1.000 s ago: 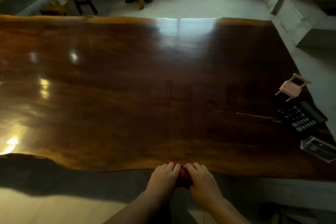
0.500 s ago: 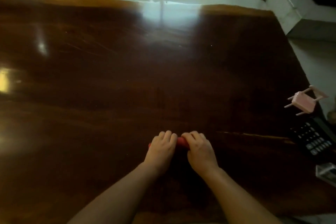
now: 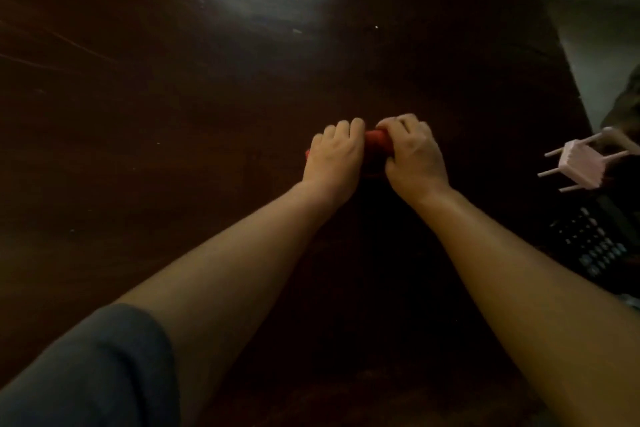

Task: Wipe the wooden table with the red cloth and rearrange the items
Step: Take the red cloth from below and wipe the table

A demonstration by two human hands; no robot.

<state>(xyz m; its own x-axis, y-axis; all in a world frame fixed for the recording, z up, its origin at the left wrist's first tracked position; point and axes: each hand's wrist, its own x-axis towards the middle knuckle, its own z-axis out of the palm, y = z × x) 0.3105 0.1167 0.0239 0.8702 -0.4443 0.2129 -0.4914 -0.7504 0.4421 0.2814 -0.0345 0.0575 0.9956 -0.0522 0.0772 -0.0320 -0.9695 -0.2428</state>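
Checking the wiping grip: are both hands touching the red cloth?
Touching. The head view shows the left hand and right hand pressed onto the red cloth, fingers curled over it.

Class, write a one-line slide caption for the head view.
Both hands, left and right, press a red cloth onto the dark table.
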